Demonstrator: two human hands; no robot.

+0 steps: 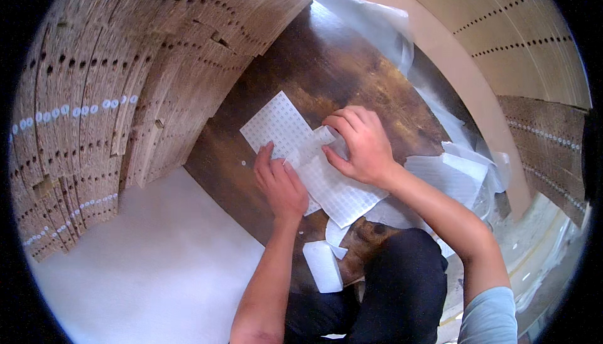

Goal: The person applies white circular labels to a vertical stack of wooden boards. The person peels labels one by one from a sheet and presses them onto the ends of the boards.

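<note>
Two pale sheets printed with a grid of small round labels lie overlapping on a dark brown wooden surface. The farther label sheet (276,121) is partly covered by the nearer label sheet (342,190). My right hand (364,146) is closed, pinching the curled upper edge of the nearer sheet between thumb and fingers. On the left, my left hand (281,184) rests with its fingers stretched out and slightly apart over the sheets. A tiny white sliver shows by its fingertips; whether they hold it I cannot tell. A small white dot (244,163) lies on the wood.
Stacked chipboard panels (157,61) with rows of holes and round white labels rise at the left. More drilled panels (509,30) stand at the right. Crumpled clear plastic (377,17) and white paper scraps (323,265) lie around the dark wooden surface (232,180).
</note>
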